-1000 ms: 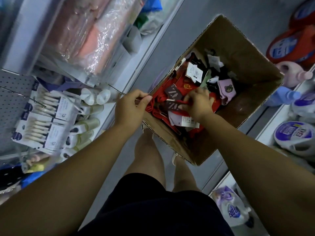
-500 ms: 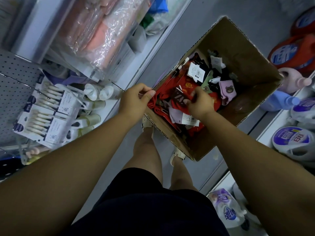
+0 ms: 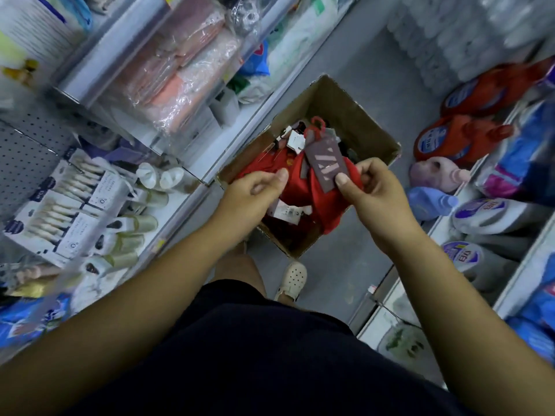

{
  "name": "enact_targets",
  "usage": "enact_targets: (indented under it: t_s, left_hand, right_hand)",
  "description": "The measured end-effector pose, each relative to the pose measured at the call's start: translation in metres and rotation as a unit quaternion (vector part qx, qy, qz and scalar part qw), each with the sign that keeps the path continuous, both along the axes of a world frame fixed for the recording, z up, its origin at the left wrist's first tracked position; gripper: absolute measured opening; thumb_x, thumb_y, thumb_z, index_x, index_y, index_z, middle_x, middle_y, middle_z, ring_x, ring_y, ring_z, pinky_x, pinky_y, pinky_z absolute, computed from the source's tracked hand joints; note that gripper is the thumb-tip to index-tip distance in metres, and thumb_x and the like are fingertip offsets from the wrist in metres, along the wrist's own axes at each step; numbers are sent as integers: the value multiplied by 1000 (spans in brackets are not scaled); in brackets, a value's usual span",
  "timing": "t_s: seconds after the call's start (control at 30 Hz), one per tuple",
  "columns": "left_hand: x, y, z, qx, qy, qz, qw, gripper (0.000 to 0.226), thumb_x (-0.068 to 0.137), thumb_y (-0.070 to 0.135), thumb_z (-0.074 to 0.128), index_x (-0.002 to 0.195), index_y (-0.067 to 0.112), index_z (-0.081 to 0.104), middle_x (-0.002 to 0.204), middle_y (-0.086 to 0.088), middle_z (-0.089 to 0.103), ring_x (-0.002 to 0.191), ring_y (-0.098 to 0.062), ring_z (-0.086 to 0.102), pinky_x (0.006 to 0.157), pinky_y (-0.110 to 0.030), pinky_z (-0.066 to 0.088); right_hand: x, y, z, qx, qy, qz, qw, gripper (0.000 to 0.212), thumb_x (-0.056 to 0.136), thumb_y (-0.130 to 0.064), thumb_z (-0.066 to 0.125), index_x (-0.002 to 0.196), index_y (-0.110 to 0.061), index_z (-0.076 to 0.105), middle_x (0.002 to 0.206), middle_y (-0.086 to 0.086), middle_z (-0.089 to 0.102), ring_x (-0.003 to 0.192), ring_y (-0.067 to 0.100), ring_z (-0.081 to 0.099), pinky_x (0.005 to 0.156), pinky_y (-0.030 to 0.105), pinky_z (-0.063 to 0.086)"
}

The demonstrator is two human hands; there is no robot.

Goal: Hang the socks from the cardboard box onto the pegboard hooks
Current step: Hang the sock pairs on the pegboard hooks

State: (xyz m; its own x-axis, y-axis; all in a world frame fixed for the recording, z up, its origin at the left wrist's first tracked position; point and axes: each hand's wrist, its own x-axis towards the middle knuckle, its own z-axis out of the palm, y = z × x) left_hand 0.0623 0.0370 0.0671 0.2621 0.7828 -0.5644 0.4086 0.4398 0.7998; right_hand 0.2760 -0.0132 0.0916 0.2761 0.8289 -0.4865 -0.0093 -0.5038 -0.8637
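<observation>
Two hands work over the cardboard box, which sits on the grey aisle floor at 12 o'clock, with shelving on both sides. Pegboard at 9 o'clock, toothbrush packs under it. Detergent jugs at 2-3 o'clock.

The red socks are held above the box. The left hand pinches the fabric edge, thumb to forefinger. The right hand pinches the brown tag card against the socks, thumb on top. Red hanger hook at the card's 12 o'clock.

Card print is pale slanted strokes, not readable. White barcode label and jug labels are too blurred.

Versus 1 s ago: hands were down in the box. The socks are now raised and the card faces up.
</observation>
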Motion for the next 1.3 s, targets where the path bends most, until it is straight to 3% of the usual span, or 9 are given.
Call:
enact_targets:
  t_s: [0.07, 0.17, 0.33, 0.5, 0.67, 0.87, 1.0, 1.1, 1.3]
  left_hand:
    - [12, -19, 22, -14, -68, 19, 997, 39, 93, 62, 60, 104, 28, 75, 106, 10, 76, 106, -3, 69, 96, -27, 51]
    - [23, -43, 46, 11, -137, 59, 989, 20, 97, 38, 67, 88, 23, 76, 80, 5, 76, 75, -8, 71, 75, -25, 54]
    - [19, -75, 64, 78, -127, 117, 982, 44, 98, 30, 65, 91, -13, 56, 84, -18, 58, 78, -26, 46, 77, -40, 37]
    - [-16, -111, 75, 137, -68, 181, 972, 34, 103, 28, 60, 92, -4, 57, 84, -40, 60, 73, -27, 53, 72, -43, 45]
    - [-76, -147, 83, 196, 7, 217, 956, 25, 102, 27, 61, 85, 9, 60, 63, -1, 65, 59, -8, 54, 59, -27, 44]
    - [-134, -200, 99, 226, 61, 266, 935, 22, 100, 28, 64, 80, 20, 63, 67, -1, 68, 59, -8, 59, 56, -25, 45]
    - [-180, -240, 103, 210, 67, 358, 907, 33, 103, 35, 59, 89, 5, 59, 84, -33, 63, 67, -29, 55, 69, -50, 51]
    - [-231, -279, 106, 186, 59, 436, 879, 32, 107, 38, 49, 102, 11, 64, 94, -14, 75, 87, -21, 71, 82, -46, 56]
    - [-340, -378, 125, 158, 0, 572, 805, 26, 109, 40, 42, 117, 27, 63, 116, 3, 75, 103, -15, 70, 96, -56, 56]
  right_hand:
    - [1, -17, 23, 33, 42, -2, 999, 16, 96, -11, 66, 92, -15, 51, 99, 9, 74, 90, 16, 73, 73, 25, 57]
    - [0, -45, 42, 66, 67, -6, 996, 15, 96, -10, 67, 92, -15, 53, 96, 7, 77, 88, 16, 74, 72, 22, 57]
    - [-5, -84, 46, 88, 81, -53, 991, 17, 96, -15, 68, 106, -19, 56, 94, 7, 79, 89, 19, 77, 69, 23, 59]
    - [-22, -96, 49, 94, 65, -3, 993, 18, 94, -17, 71, 112, -21, 71, 100, 5, 80, 92, 19, 77, 75, 25, 60]
    - [-63, -86, 60, 92, 69, 94, 989, 7, 95, -12, 68, 101, -12, 71, 90, 2, 80, 76, 11, 74, 64, 20, 57]
    - [-139, -86, 75, 55, 151, 200, 966, 20, 98, -10, 63, 112, 2, 65, 93, 11, 77, 78, 15, 71, 72, 25, 59]
    - [-203, -101, 80, 46, 149, 209, 965, 22, 101, -19, 60, 116, -2, 61, 103, 17, 75, 96, 31, 70, 94, 51, 55]
    - [-258, -119, 82, 55, 77, 231, 968, 18, 102, -29, 58, 109, -13, 57, 101, 16, 73, 93, 31, 69, 92, 64, 54]
    - [-381, -181, 89, 134, -5, 309, 942, 14, 103, -31, 54, 94, -25, 47, 93, 13, 66, 80, 23, 62, 81, 47, 57]
